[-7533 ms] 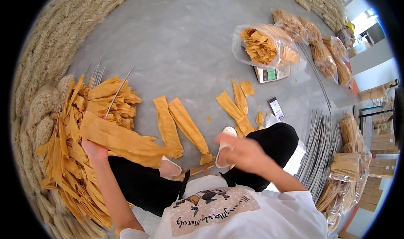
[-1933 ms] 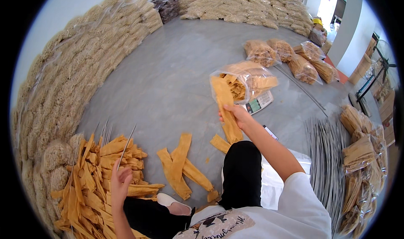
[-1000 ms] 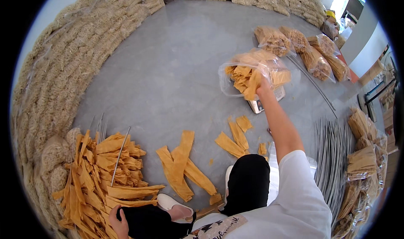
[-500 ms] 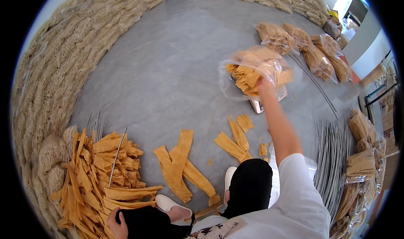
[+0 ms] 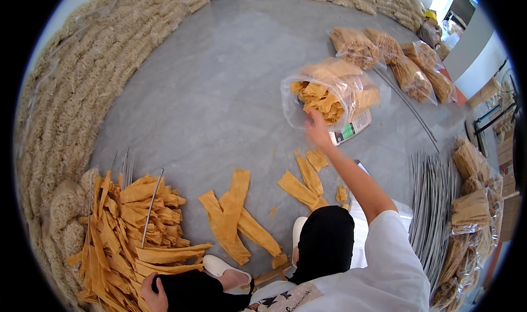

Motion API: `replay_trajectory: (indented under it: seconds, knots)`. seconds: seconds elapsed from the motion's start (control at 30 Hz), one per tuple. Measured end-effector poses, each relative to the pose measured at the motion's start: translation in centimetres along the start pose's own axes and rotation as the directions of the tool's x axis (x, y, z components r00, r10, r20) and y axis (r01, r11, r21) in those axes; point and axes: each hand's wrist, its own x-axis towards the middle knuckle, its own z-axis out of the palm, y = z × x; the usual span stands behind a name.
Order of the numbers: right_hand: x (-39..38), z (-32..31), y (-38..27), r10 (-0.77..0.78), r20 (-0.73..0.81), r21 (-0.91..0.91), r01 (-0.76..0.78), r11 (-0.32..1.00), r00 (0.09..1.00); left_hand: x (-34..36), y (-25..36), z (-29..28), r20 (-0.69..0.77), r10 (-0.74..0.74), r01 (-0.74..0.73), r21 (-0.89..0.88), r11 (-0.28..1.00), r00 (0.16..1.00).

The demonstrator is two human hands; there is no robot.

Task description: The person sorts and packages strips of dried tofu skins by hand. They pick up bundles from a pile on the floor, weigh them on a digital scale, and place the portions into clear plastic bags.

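A clear plastic bag point(image 5: 366, 98) of yellow-brown dried sheets, perhaps bean curd skin, lies on a small scale point(image 5: 351, 127), its mouth facing left. My right hand point(image 5: 317, 130) is at the lower edge of that mouth, next to the sheets point(image 5: 317, 99); its fingers are slightly blurred and I cannot tell whether they grip the film. My left hand point(image 5: 153, 293) rests open on my knee, beside a large heap of the same strips point(image 5: 159, 213) at the lower left. Several loose strips point(image 5: 233, 210) lie on the floor before my feet.
Filled bags point(image 5: 354, 47) lie at the far right. Thin metal rods point(image 5: 431, 213) are bundled on the right, with more bagged goods point(image 5: 471, 218) beyond. Other rods point(image 5: 406, 106) lie near the scale. Stacked pale, rough bundles point(image 5: 82, 76) line the left and back.
My right hand has moved left from the bag's lower side to the edge of its mouth. More of the scale shows now. My left hand stays on my knee.
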Motion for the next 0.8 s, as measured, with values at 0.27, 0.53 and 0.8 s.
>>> replay_trajectory:
  seconds: [0.27,0.53,0.8]
  knots:
    - [-2.3,-3.5,-2.1,0.117,0.592,0.008,-0.151,0.988,0.797,-0.1,-0.8,0.4,-0.056,0.055,-0.058,-0.051,0.997,0.997]
    - [-14.0,-5.6,-2.2,0.209,0.339,-0.063,-0.199,0.978,0.917,0.0,-1.4,1.1,-0.109,0.119,-0.121,-0.007,0.993,0.987]
    - [-4.1,-10.5,-5.0,-0.185,-0.198,-0.361,0.104,0.927,0.963,-0.2,-1.0,1.8,-0.219,0.110,-0.145,-0.152,0.978,0.969]
